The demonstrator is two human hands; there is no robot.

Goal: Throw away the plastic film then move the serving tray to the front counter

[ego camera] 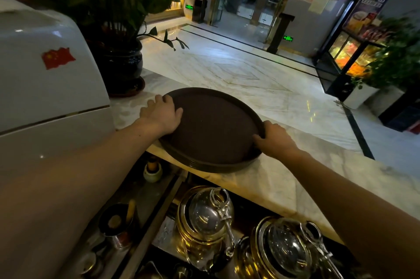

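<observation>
1. Round dark-brown serving tray (213, 128) lying on the pale marble worktop (284, 178), near edge jutting slightly past the worktop's lip.
2. Left hand (161, 113) closed on the tray's left rim: thumb inside on the tray's floor, fingers curled over the outer edge.
3. Right hand (276, 140) clamped on the right rim opposite, thumb pressed inside the rim, fingers wrapped round the outside.
4. Tray bare between the two grips, nothing on its surface.
5. Just left of the left grip: glossy white appliance (45, 69) bearing a red flag sticker (58, 57).
6. Beyond the left grip, farther along the worktop: dark glazed pot (123, 67) holding a leafy plant.
7. Below both grips, under the worktop's edge: two lidded glass jars (208, 215) with metal clasps, crowded among small containers.
</observation>
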